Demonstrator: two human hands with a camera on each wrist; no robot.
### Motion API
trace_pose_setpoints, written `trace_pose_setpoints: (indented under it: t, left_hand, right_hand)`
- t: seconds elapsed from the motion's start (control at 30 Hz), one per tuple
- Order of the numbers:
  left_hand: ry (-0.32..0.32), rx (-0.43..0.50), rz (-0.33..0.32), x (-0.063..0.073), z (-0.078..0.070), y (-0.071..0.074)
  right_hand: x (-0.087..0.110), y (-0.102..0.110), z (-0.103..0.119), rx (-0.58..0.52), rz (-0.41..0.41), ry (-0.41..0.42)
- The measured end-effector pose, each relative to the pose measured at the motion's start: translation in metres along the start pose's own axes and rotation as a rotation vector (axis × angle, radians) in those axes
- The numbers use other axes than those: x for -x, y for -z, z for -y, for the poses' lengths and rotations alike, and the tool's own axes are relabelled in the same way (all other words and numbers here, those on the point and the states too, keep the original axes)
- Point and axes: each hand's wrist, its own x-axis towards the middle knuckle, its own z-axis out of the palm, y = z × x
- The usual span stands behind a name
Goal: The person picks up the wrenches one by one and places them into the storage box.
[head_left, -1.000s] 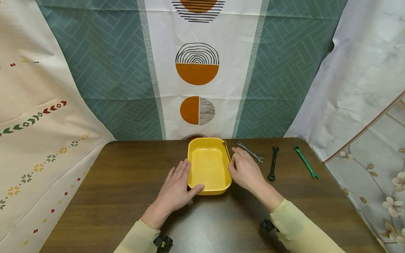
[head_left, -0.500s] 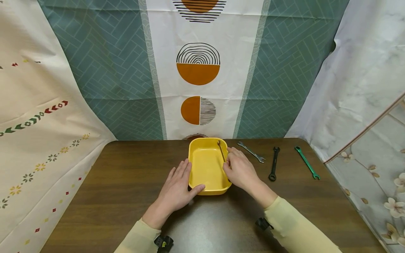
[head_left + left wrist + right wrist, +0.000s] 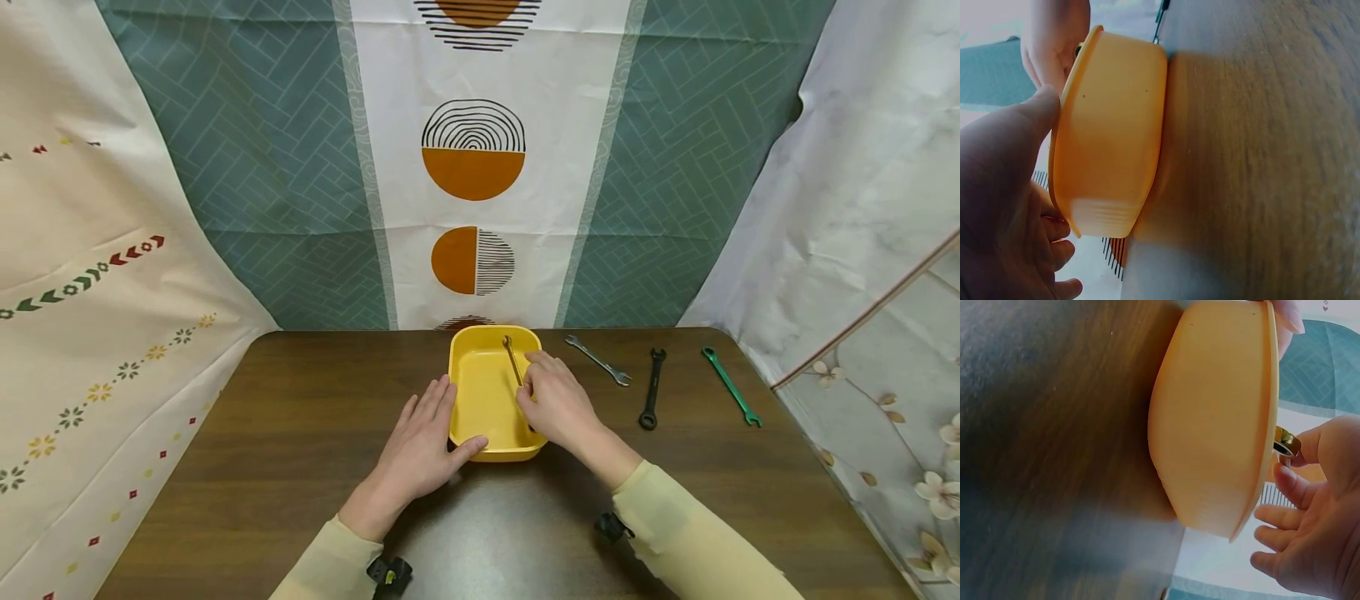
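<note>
A yellow plastic tub (image 3: 483,404) stands on the table, its side wall (image 3: 1110,125) filling the middle of the left wrist view. My left hand (image 3: 420,442) rests against the tub's left side with straight fingers, the thumb lying over the near rim. Between thumb and index finger, my right hand (image 3: 558,400) pinches a gold-coloured wrench (image 3: 513,358) inside the tub's right half. The wrench's ring end (image 3: 1286,444) shows just over the rim in the right wrist view; the hand covers its middle in the head view.
Right of the tub lie a silver wrench (image 3: 598,360), a black wrench (image 3: 652,389) and a green wrench (image 3: 732,386), spaced apart on the brown table (image 3: 337,375). A patterned cloth (image 3: 300,208) hangs behind the table's far edge.
My right hand has moved left with the wrench, from the tub's right rim to inside the tub. The left hand and the tub have stayed in place.
</note>
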Motion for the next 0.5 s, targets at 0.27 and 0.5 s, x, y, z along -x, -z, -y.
trace_pose_setpoints:
  t: [0.27, 0.5]
  left_hand:
    - [0.002, -0.008, 0.004, -0.001, 0.000, 0.000]
    - [0.005, -0.007, 0.007, 0.000, 0.000, 0.001]
  right_hand:
    - [-0.004, -0.006, 0.007, 0.000, 0.007, 0.024]
    - [-0.006, -0.014, 0.010, 0.007, 0.003, 0.042]
